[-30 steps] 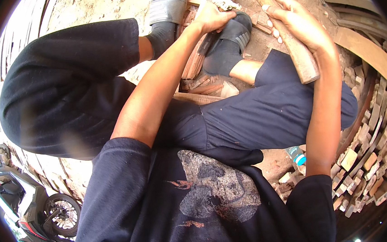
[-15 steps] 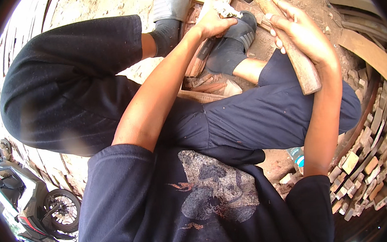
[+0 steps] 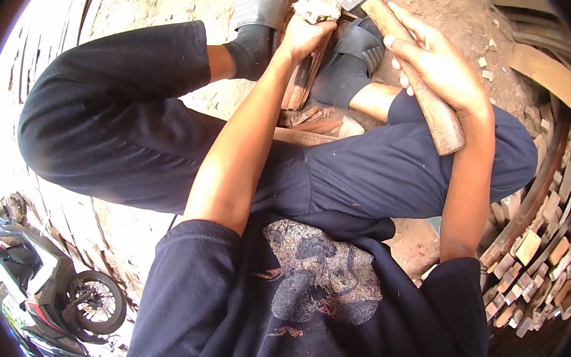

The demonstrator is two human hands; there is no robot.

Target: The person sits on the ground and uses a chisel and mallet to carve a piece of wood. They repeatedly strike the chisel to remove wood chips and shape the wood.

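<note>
My right hand (image 3: 434,59) is closed round the wooden handle of a hatchet (image 3: 419,81). Its grey metal head points away from me, and the handle's butt lies over my right wrist. Between my feet, my left hand (image 3: 304,37) grips a pale piece with a ragged, frayed end (image 3: 314,11); its kind is not clear, as the fingers cover most of it. The hatchet head is close beside that frayed end, on its right. Under my left hand is a reddish wooden block (image 3: 297,96) with a dark strip along it.
My sandalled feet flank the block. Wood scraps (image 3: 315,126) lie between my legs. A heap of cut wood sticks (image 3: 540,259) is at the right, below a curved brown board (image 3: 552,77). A motorcycle (image 3: 52,284) stands at the far left.
The hatchet's head has come lower and left, closer to the frayed end, and more of it shows. My left hand has shifted slightly left. The whole view has also moved a little.
</note>
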